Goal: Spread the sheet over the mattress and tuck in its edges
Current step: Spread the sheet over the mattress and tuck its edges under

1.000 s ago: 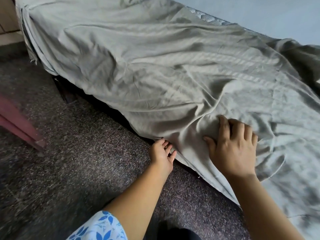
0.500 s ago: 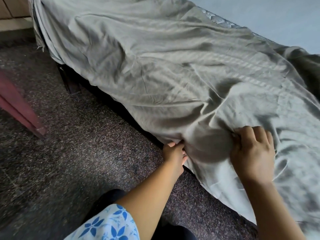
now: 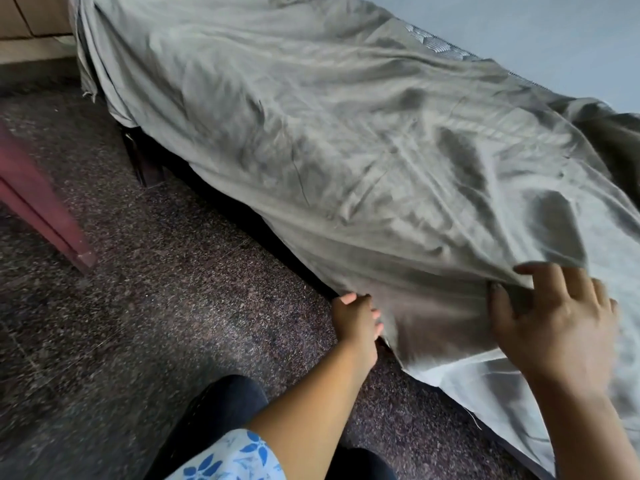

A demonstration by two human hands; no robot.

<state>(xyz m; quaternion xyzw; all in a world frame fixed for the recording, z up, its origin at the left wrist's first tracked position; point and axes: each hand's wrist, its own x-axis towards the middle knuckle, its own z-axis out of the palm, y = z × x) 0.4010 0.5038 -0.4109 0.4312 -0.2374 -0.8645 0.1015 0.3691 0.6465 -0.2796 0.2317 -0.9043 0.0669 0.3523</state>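
Speckled dark floor [image 3: 156, 323] runs along the near side of a bed that stands against a pale wall [image 3: 554, 36]; a reddish furniture leg [image 3: 52, 220] stands on the floor at the left.

**Progress.** The grey sheet [image 3: 346, 133] already lies over the mattress [image 3: 429, 41], of which only a patterned strip shows at the wall side. Treat spreading as largely done but not finished: the cloth is heavily creased, and it bunches at the far right. Tucking is not yet done on the near side, where the sheet hangs loose past the bed edge, reaching almost to the floor at the lower right. The far end drapes over the corner near the dark bed leg [image 3: 145, 164]; whether it is tucked there cannot be determined.

**Grip state.**
- Your left grip [image 3: 358, 318] is low, at the hanging hem of the sheet. Its fingertips meet the cloth, but whether they hold or only push it cannot be told.
- Your right grip [image 3: 554, 323] pinches a raised fold of the sheet at the bed edge, thumb beneath the fold, fingers spread over it. Motion blur softens this hand.
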